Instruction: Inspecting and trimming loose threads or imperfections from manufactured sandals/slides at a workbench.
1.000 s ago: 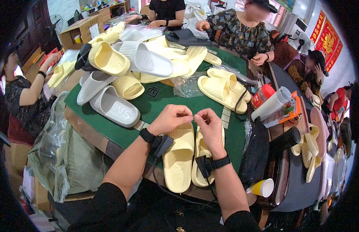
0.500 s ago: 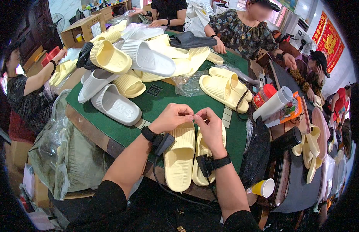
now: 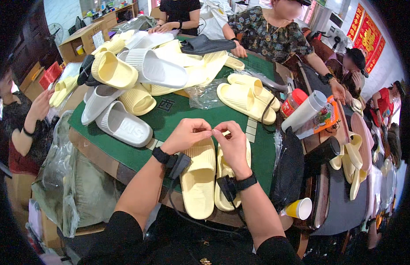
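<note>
Two pale yellow slide slippers lie side by side at the near edge of the green table mat: the left slipper (image 3: 198,179) and the right slipper (image 3: 224,199), partly covered by my right wrist. Over their toe ends, my left hand (image 3: 186,134) and my right hand (image 3: 232,145) meet fingertip to fingertip. Both hands are closed in a pinch. Whatever lies between the fingers is too small to make out. Each wrist carries a black band with a small black device.
Grey and yellow slippers (image 3: 125,123) pile up at the far left. Beyond my hands sit a tied yellow pair (image 3: 247,98) and clear plastic wrap (image 3: 207,95). To the right stand a white tumbler (image 3: 304,110), a red-lidded jar (image 3: 294,101) and a yellow paper cup (image 3: 298,209). Co-workers surround the table.
The whole view has shifted slightly, so things on the table sit further left. My hands keep their pinch over the slippers. At the left, a co-worker's hand has moved lower and nearer.
</note>
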A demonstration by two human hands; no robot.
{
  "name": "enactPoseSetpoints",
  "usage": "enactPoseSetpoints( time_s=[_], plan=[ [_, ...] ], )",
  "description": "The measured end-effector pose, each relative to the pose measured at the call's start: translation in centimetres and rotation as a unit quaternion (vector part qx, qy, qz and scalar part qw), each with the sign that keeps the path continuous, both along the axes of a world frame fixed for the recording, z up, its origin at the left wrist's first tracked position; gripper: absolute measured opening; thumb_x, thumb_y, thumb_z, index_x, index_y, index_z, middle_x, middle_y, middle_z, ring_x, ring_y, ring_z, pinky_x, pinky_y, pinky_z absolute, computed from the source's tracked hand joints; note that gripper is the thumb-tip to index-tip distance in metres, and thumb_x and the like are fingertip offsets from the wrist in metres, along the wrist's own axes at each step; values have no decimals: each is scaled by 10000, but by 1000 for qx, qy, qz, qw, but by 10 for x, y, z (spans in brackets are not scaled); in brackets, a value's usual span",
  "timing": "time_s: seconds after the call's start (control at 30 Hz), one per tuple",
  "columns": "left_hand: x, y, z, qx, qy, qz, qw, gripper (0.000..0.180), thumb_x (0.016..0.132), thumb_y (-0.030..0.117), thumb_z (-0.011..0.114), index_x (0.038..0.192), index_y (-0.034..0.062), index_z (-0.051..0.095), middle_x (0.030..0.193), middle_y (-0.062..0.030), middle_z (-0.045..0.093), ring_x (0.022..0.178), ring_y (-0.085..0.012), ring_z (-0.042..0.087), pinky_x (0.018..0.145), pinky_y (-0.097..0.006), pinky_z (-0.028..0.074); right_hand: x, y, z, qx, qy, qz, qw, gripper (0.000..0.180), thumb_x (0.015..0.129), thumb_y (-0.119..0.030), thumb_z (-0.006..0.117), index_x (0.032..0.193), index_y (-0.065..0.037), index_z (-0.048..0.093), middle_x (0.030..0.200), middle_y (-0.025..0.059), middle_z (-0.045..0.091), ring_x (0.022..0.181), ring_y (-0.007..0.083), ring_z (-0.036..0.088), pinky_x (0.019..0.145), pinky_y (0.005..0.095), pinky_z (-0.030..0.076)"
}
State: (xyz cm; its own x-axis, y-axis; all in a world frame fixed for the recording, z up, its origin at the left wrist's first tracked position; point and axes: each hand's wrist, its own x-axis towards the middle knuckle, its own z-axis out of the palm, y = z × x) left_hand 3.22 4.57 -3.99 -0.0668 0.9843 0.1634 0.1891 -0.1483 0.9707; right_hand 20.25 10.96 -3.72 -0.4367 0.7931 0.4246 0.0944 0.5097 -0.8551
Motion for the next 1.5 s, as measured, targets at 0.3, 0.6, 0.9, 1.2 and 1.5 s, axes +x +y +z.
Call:
enactPoseSetpoints(
  time_s=[0.3,0.6,0.9,1.2,1.5],
  plan=[
    [-1,1,1,24,49,17,998,152,882,113,686,933,-30,678,810,-25,672,760,-69,589,701,-253,497,3,2,-1,-37,-30,31,998,100,828,-69,705,856,-4,634,821,109,622,727,220,587,635,324,475],
    [-2,0,2,25,62,9,998,139,898,127,689,932,-8,682,846,-3,668,793,-62,581,722,-242,481,3,1,3,-29,-48,37,998,108,854,-79,678,864,10,617,818,130,621,735,246,602,676,349,487],
    [-1,1,2,23,33,2,999,155,907,127,675,946,-23,683,824,-8,669,773,-58,579,705,-246,490,1,-1,2,-34,-9,16,999,98,874,-66,660,892,12,603,806,115,626,693,207,595,635,319,479],
    [-1,1,0,27,21,0,999,171,911,136,669,951,-30,680,819,-7,664,765,-51,572,694,-239,485,-1,2,-3,-39,25,13,999,64,895,-80,667,896,-24,635,789,-25,605,662,40,492,584,219,409],
    [-3,0,0,9,7,-16,1000,169,926,149,667,973,-13,673,872,-16,671,804,-68,608,737,-244,499,1,0,1,-47,-3,23,999,84,851,-48,688,858,1,620,785,86,613,664,159,564,605,291,462]
  ],
)
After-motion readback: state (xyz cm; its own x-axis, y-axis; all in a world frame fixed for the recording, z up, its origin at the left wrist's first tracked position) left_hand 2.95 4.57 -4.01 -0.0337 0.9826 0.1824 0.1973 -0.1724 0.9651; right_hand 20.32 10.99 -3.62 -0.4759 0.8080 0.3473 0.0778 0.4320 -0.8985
